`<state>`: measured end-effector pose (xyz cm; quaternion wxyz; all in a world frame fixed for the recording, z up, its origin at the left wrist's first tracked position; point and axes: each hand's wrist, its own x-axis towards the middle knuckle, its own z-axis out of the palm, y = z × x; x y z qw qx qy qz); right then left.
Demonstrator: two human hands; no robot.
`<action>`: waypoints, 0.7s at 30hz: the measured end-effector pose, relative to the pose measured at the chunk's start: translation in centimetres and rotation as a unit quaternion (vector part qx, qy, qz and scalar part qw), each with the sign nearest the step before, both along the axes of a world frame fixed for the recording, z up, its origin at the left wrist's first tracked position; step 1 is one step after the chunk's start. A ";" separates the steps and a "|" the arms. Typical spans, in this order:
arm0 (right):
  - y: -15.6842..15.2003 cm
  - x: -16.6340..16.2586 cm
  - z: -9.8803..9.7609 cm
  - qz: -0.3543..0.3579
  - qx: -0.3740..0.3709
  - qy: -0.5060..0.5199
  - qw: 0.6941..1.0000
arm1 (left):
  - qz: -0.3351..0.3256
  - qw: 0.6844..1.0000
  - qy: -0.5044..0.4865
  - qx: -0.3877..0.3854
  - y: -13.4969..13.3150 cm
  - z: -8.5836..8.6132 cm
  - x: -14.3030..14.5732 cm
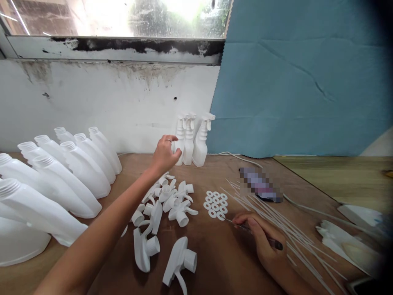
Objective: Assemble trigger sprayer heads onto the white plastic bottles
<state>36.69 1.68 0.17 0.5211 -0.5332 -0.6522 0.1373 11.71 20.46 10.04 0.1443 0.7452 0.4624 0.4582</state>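
Note:
My left hand (166, 152) reaches to the back of the table, thumb and fingers apart and curved beside the leftmost of three upright white spray bottles (200, 148) fitted with trigger heads. Whether it touches that bottle cannot be made out. In my right hand (265, 239) is a slim pick-like tool (278, 244) with a dark handle end. Its thin tip is at the lower edge of a cluster of white ring washers (215, 203) lying flat. Loose white trigger sprayer heads (181, 205) lie in a heap below my left hand, two of them nearer the front.
Open-necked white bottles (89, 157) stand crowded on the left. Thin white tubes (285, 229) fan out behind my right hand, near a blurred-out object (260, 184) and a white cable (319, 211). A wall, a window and a blue cloth (291, 82) bound the back.

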 end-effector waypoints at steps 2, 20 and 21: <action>0.1 0.1 -0.3 -0.007 -0.009 0.008 1.000 | 0.028 0.999 -0.031 -0.031 3.2 -0.5 0.5; 0.2 0.5 0.3 -0.005 0.057 0.036 0.998 | 0.089 0.983 -0.104 -0.122 3.4 -2.1 0.7; 0.3 0.5 0.7 -0.009 0.078 0.037 0.996 | 0.098 0.983 -0.108 -0.110 2.3 -1.2 0.0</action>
